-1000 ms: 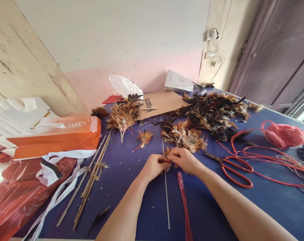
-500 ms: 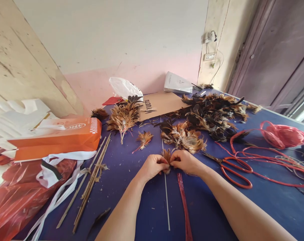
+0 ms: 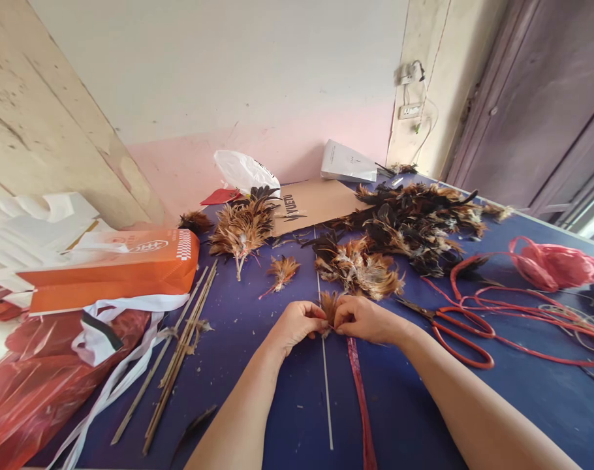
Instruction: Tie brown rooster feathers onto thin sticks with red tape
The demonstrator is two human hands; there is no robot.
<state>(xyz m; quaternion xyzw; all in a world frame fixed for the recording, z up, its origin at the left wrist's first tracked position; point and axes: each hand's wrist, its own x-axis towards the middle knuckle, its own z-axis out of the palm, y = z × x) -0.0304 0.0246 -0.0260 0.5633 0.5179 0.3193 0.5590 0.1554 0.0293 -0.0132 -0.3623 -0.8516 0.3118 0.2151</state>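
Observation:
Both hands meet over the middle of the blue table [image 3: 258,391]. My left hand [image 3: 297,324] and my right hand [image 3: 363,319] pinch a small tuft of brown feathers [image 3: 329,303] between their fingertips, fingers closed. A red plastic strip [image 3: 359,391] runs from under my right hand toward me along the table. Just beyond the hands lies a loose pile of brown and black feathers [image 3: 360,267].
Red-handled scissors [image 3: 453,329] lie right of my right hand, with red string [image 3: 546,307] and a pink string bundle [image 3: 556,264] beyond. Thin sticks [image 3: 179,356] lie left. An orange paper bag [image 3: 115,264], red plastic bag [image 3: 37,385], cardboard sheet [image 3: 316,202] and more feather bunches [image 3: 241,228] surround them.
Both hands have stayed in place, working the feather tuft between the fingertips; the tuft now stands a little higher above the fingers.

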